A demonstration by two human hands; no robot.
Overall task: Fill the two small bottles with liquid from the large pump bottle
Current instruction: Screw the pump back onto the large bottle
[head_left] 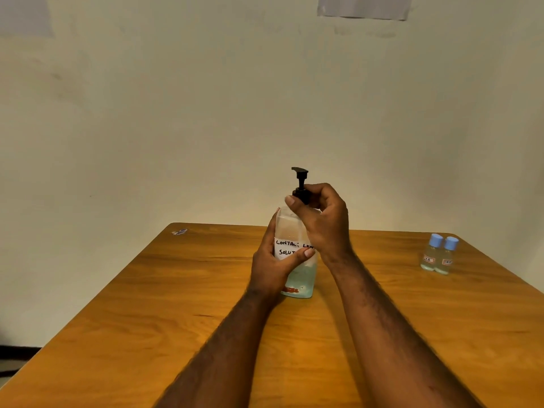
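The large clear pump bottle [303, 278] stands upright mid-table, with a white handwritten label and pale blue liquid in its lower part. My left hand [272, 265] grips its body from the left, thumb across the label. My right hand [322, 219] pinches the black collar of the pump [300, 179] at the neck; the nozzle points left. Two small clear bottles [438, 254] with blue caps stand side by side, touching, at the far right of the table, well apart from both hands. Their caps are on.
The wooden table [147, 304] reaches to a plain wall behind. A small scrap of wrapper [179, 231] lies at the far left corner. The table's right edge runs close behind the small bottles.
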